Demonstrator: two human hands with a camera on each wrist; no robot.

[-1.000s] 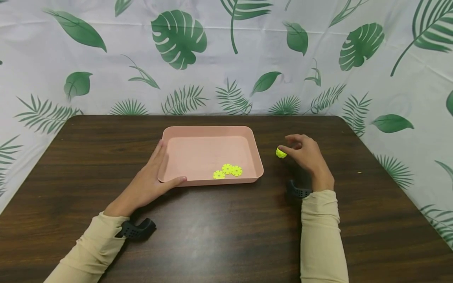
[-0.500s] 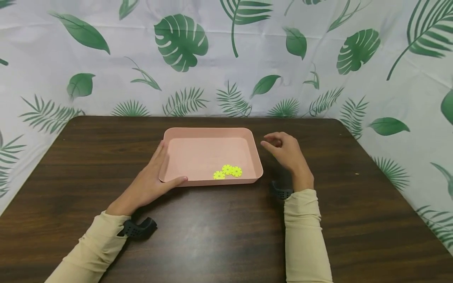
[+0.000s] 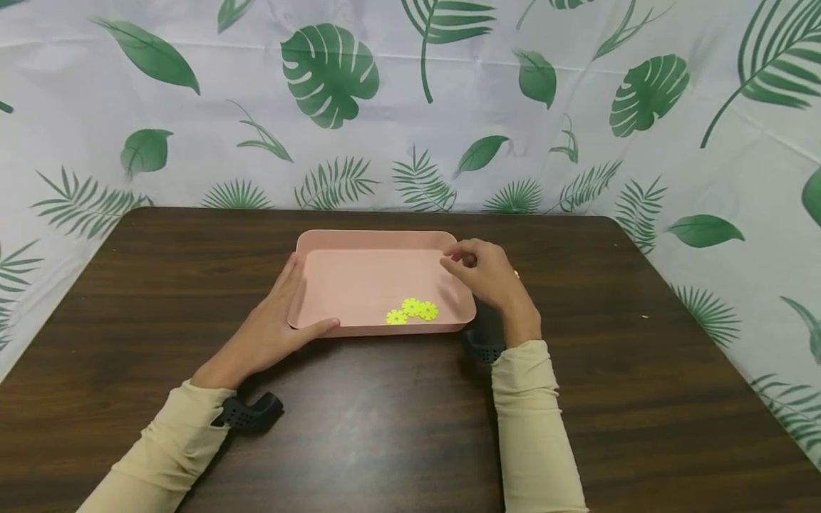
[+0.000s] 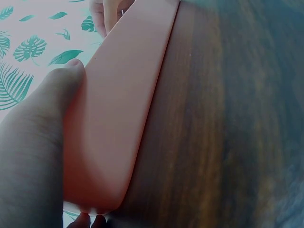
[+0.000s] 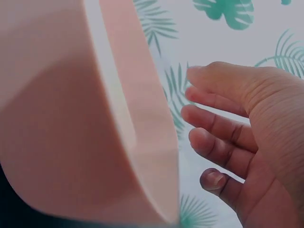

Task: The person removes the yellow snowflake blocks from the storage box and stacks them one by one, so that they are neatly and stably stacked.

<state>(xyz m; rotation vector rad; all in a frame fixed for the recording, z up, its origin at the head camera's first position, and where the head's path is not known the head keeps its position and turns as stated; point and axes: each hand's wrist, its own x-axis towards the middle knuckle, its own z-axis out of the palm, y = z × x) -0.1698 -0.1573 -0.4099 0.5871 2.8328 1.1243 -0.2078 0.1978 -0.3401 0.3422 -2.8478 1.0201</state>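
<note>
A shallow pink tray [image 3: 359,278] sits on the dark wooden table. My left hand [image 3: 266,335] holds its left end, with the thumb along the near wall and the fingers along the left side. Inside, near the front right, lie yellow notched discs [image 3: 420,308], partly overlapping. My right hand [image 3: 487,274] is over the tray's right rim with thumb and index fingertips close together; I cannot tell whether something is between them. In the right wrist view its other fingers [image 5: 213,123] are loosely bent. A bit of yellow [image 3: 517,274] shows behind this hand, mostly hidden.
The wooden table [image 3: 385,427] runs to a white cloth backdrop [image 3: 410,142] printed with green leaves. A tiny yellowish fleck [image 3: 644,315] lies at the right. Each wrist wears a black camera mount [image 3: 250,413].
My right hand has left the yellow pile to the right of the tray and moved left to the tray's right rim. My left hand and the tray stay where they were.
</note>
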